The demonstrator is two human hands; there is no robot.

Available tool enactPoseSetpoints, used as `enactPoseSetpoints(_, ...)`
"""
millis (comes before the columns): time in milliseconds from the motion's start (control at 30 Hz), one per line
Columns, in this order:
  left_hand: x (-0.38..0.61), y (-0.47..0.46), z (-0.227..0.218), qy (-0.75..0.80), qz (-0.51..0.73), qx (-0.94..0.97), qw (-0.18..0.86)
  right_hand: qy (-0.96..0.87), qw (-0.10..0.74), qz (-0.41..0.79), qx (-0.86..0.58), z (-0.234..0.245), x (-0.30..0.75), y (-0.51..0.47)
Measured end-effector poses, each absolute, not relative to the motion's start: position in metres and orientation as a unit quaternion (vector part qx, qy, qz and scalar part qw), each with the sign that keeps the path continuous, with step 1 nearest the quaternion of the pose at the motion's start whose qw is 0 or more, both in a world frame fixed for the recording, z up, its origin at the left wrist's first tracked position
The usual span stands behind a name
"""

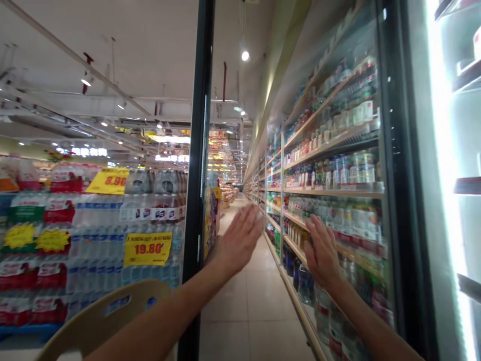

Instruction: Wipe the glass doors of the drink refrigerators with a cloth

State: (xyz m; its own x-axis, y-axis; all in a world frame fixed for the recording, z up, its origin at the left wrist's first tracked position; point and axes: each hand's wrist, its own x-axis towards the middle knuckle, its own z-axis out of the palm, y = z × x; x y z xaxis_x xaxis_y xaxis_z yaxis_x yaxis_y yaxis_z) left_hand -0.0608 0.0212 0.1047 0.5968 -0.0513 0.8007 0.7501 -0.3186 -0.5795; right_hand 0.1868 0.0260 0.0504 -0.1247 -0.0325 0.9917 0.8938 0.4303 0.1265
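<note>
A glass door with a black frame point(199, 165) stands in front of me. My left hand point(240, 238) is raised near the middle of the pane with fingers stretched out, slightly blurred. To its right, my right hand point(321, 253) is held up too, fingers extended and holding nothing. Both palms face the glass; whether they touch it I cannot tell. Through or in the pane show long shelves point(334, 192) with rows of bottles and cans.
Stacked packs of bottled drinks point(97, 240) with yellow price signs point(148, 249) stand on the left. A beige chair back point(108, 301) rises at the lower left. Lit cooler shelves point(468, 185) are at the far right. A tiled aisle point(229, 301) runs into the distance.
</note>
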Motion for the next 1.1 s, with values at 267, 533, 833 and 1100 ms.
enactPoseSetpoints(267, -0.041, 0.027, 0.135, -0.278, -0.43, -0.68, 0.524, -0.622, 0.56, -0.411, -0.363, 0.047, 0.202, 0.025)
enactPoseSetpoints(533, -0.007, 0.029, 0.129, -0.182, -0.316, -0.762, 0.535, -0.608, 0.563, -0.415, -0.376, 0.035, 0.217, 0.024)
enactPoseSetpoints(833, 0.03, 0.038, 0.114, -0.094, -0.274, -0.798, 0.528, -0.603, 0.546, -0.404, -0.418, 0.019, 0.25, 0.02)
enactPoseSetpoints(1100, 0.061, 0.039, 0.132, -0.159, -0.32, -0.784, 0.508, -0.586, 0.557, -0.411, -0.42, 0.019, 0.259, 0.017)
